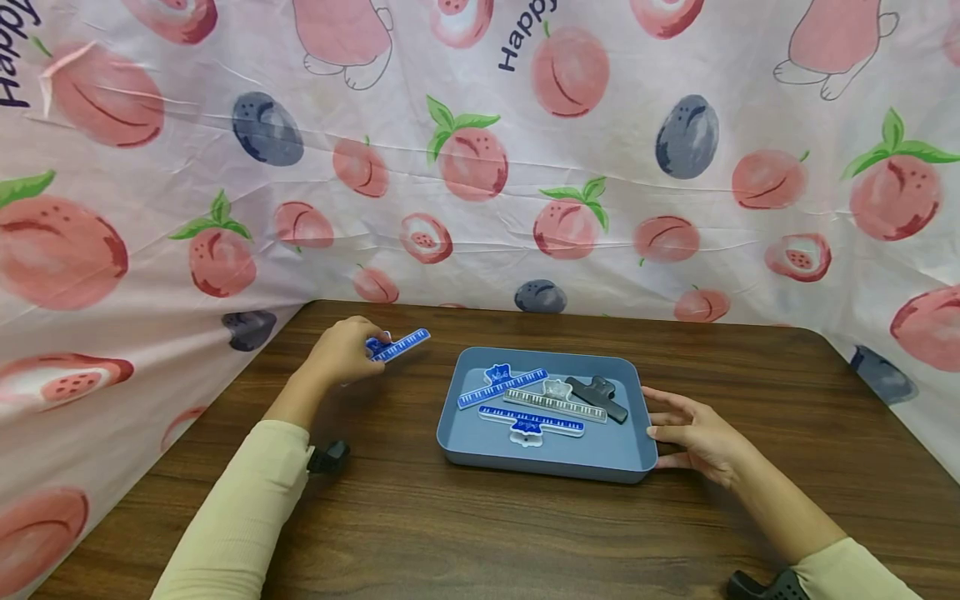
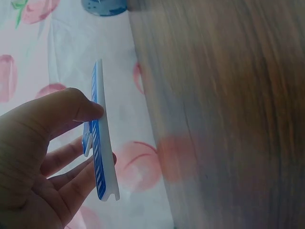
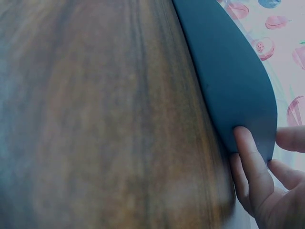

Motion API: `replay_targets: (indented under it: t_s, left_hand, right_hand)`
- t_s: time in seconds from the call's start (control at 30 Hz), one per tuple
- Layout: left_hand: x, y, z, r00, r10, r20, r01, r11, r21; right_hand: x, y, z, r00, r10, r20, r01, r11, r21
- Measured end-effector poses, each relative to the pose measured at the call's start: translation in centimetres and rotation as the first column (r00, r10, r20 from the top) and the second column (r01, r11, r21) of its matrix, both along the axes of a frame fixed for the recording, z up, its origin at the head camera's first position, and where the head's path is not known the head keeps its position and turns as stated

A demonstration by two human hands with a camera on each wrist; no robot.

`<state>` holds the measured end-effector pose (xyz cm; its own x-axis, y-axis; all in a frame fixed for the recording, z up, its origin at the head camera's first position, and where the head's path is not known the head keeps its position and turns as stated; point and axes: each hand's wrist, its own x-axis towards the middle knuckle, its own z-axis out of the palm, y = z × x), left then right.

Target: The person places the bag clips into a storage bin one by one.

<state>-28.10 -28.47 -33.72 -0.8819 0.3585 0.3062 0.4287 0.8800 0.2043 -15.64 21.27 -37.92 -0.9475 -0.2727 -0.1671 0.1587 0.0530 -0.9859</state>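
Observation:
Left of the tray, my left hand (image 1: 345, 350) pinches a blue and white clip (image 1: 401, 344) with a piano-key pattern between thumb and fingers. The left wrist view shows this clip (image 2: 106, 162) edge-on, thumb on one long side and fingertips behind it. My right hand (image 1: 697, 436) touches the right end of the blue-grey tray (image 1: 465, 446), its fingers spread and fairly straight along the outer wall (image 3: 233, 71). In the tray lie a blue clip (image 1: 498, 389) at the back, another blue clip (image 1: 551, 422) in front, a white clip with black keys (image 1: 555, 404) and a black clip (image 1: 600, 400).
The tray stands on a dark wooden table (image 1: 397, 533). A fruit-print cloth (image 1: 480, 217) hangs behind the table and along its sides. Black wrist devices show at the left wrist (image 1: 328, 457) and the right wrist (image 1: 765, 586).

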Motion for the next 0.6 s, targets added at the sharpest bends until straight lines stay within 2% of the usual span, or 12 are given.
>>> replay_targets:
  t_s: [0.33, 0.6]
  left_hand:
    - [1.2, 1.8, 0.6, 0.996, -0.081, -0.038, 0.082, 0.997, 0.012]
    - [1.8, 2.9, 1.2, 0.99, -0.134, -0.038, 0.135, 0.99, 0.035]
  right_hand:
    - [0.0, 0.0, 0.0, 1.0, -0.001, 0.0, 0.001, 1.0, -0.002]
    - [0.0, 0.0, 0.0, 1.0, -0.002, -0.001, 0.002, 1.0, -0.001]
